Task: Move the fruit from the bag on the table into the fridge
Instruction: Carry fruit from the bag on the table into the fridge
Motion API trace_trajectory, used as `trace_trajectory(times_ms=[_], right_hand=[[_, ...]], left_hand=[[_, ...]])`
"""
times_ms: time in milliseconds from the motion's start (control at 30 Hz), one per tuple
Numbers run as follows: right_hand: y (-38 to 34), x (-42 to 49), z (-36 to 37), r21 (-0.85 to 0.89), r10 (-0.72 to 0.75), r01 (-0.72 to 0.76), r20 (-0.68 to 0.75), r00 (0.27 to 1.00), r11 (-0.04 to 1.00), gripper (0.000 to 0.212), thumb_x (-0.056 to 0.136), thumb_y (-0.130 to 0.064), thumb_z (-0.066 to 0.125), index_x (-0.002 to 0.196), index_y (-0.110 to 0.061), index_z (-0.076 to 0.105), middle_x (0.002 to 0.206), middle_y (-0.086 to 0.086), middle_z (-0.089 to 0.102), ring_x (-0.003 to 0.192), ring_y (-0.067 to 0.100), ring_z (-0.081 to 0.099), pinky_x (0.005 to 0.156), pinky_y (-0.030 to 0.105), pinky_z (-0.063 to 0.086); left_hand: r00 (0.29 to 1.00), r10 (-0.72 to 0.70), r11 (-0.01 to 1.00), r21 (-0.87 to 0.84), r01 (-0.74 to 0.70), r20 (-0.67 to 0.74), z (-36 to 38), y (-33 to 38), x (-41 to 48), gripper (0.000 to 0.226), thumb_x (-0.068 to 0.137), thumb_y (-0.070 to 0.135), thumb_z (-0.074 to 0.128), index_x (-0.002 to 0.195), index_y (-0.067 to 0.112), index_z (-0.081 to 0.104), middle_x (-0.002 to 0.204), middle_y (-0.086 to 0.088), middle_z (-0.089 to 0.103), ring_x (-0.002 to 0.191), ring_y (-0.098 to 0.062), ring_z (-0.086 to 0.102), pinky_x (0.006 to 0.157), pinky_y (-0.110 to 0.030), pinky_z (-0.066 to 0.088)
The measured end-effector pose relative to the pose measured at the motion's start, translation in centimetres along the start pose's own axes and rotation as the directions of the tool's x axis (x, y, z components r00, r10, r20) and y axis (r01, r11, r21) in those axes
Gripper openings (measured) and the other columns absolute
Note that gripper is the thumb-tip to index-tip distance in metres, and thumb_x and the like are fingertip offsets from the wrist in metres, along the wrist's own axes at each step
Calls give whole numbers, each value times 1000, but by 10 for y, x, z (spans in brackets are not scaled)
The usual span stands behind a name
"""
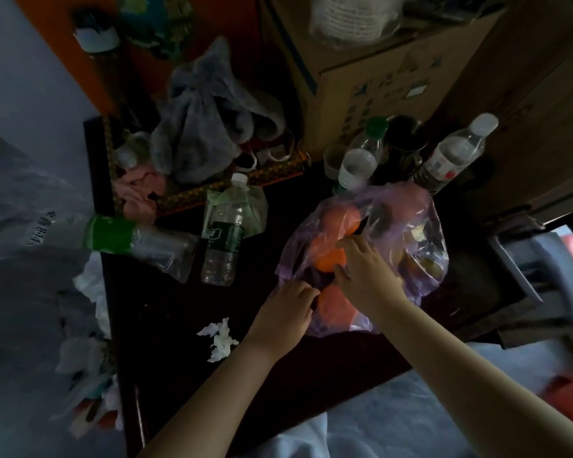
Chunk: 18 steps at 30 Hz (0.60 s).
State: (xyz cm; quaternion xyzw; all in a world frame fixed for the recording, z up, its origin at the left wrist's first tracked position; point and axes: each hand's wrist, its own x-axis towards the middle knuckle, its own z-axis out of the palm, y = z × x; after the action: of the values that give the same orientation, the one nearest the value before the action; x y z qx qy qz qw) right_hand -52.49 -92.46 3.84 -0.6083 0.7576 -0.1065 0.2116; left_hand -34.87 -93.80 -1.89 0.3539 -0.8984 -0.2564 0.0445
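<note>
Orange [329, 262] sat just left of your R grip [368, 272], fingers [348, 242] curled round it; L grip [290, 302] pinched bag [420, 233] mouth, close beside.

Two arms in view, both bare along their visible length. Left forearm [212, 385] runs to the left hand [286, 300], right forearm [460, 368] to the right hand [368, 276]. Pale whitish cloth [311, 438] low between them; whether it is a garment, cannot tell.
</note>
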Motion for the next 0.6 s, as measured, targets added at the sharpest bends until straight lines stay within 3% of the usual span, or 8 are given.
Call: trace_trajectory(times_ms=[100, 267, 600], right_hand=[[4, 8, 5, -17, -16, 17, 39, 999, 1000, 39, 90, -17, 54, 127, -7, 45, 130, 10, 44, 118, 29, 43, 90, 37, 42], [9, 22, 14, -40, -19, 22, 79, 997, 999, 46, 90, -17, 54, 133, -10, 41, 135, 9, 41, 121, 30, 42, 89, 39, 43], [12, 38, 32, -57, -65, 70, 88, 994, 996, 66, 84, -23, 64, 141, -18, 30, 143, 9, 32, 126, 31, 38, 85, 40, 46]], left_hand=[[998, -30, 1000, 3, 30, 46, 2, -5, 5, 32, 87, 23, 46, 116, 14, 57, 116, -3, 57, 107, -26, 56, 81, -35, 50], [990, -63, 997, -27, 67, 123, -1, -13, 10, 39, 90, 23, 53, 128, 15, 50, 131, -1, 47, 119, -21, 44, 93, -30, 38], [962, -151, 987, -21, 160, 227, 5, -24, 7, 54, 86, 47, 57, 132, 22, 46, 131, 3, 49, 119, -17, 47, 93, -31, 39]])
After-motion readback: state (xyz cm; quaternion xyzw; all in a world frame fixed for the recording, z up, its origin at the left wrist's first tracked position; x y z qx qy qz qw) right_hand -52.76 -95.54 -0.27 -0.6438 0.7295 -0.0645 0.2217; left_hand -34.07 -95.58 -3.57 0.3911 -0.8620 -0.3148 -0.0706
